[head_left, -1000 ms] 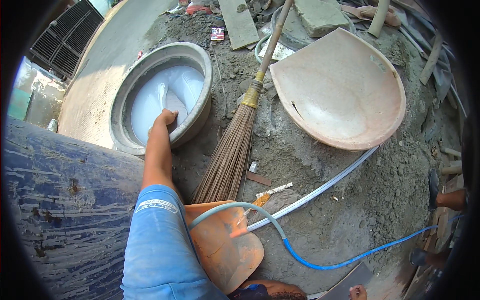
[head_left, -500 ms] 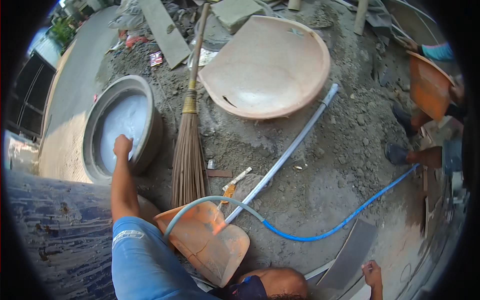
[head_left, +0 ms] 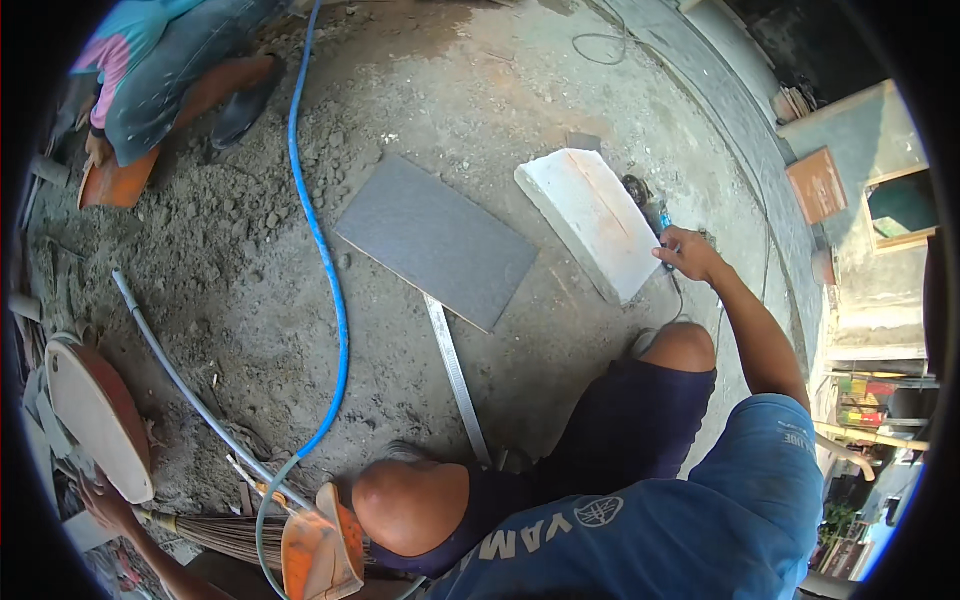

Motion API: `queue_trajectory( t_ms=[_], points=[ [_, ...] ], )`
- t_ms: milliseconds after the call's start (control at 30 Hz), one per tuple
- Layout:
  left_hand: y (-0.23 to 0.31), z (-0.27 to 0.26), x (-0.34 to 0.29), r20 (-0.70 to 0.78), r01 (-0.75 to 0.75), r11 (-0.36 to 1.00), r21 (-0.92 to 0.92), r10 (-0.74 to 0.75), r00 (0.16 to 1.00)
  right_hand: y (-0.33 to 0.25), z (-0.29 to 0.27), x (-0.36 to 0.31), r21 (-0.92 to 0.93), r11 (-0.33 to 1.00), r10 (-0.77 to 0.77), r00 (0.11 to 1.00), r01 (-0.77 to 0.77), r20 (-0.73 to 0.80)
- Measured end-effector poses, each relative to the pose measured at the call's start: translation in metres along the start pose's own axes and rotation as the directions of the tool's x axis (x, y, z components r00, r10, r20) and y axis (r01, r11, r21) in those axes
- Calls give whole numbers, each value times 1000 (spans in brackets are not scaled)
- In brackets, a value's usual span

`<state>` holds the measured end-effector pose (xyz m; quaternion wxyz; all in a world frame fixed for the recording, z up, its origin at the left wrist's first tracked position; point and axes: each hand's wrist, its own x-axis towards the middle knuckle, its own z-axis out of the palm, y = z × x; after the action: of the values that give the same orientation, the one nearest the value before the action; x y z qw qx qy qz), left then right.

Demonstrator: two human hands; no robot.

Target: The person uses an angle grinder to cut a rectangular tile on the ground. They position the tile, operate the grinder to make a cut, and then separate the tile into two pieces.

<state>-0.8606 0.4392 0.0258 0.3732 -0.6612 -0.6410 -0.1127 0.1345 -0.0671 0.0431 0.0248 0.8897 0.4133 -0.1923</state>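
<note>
My right hand (head_left: 688, 253) reaches out with its fingers apart, at the right edge of a pale rectangular slab (head_left: 592, 215). Just past the fingers lies an angle grinder (head_left: 656, 213) with a blue body and a dark head, partly hidden by the hand. At the far lower left is my left hand (head_left: 103, 503), fingers stretched out and holding nothing that I can see. It is close to the broom (head_left: 215, 535) and the rim of a wide pinkish basin (head_left: 105, 415).
A dark grey tile (head_left: 437, 240) lies on a metal straightedge (head_left: 457, 380). A blue hose (head_left: 330, 290) crosses the gritty ground. Beside my knee are an orange dustpan-like scoop (head_left: 325, 548) and a grey pipe (head_left: 190, 385). At upper left another person (head_left: 165, 85) bends over an orange scoop (head_left: 118, 182).
My view has swung right, and the tub of grey liquid is gone from sight. My left hand is away from that tub. My right hand has come forward to the slab and grinder.
</note>
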Motion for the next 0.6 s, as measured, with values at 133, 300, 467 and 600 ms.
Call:
queue_trajectory(
  t_ms=[133, 300, 467, 600],
  points=[
    [169, -78, 17, 126, -165, 918, -361, 223, 967, 91, 44, 7, 69, 997, 35, 999, -34, -22],
    [411, -236, -49, 470, -443, 714, -542, 694, 545, 105, 75, 49, 78, 989, -109, 980, 124, -167],
    [515, -327, -96, 758, -253, 761, -598, 639, 131, 79, 116, 119, 123, 879, -399, 851, 461, -340],
    [538, -384, -118, 738, -196, 740, -643, 667, 102, 73, 138, 138, 160, 793, -470, 758, 588, -453]
  ],
)
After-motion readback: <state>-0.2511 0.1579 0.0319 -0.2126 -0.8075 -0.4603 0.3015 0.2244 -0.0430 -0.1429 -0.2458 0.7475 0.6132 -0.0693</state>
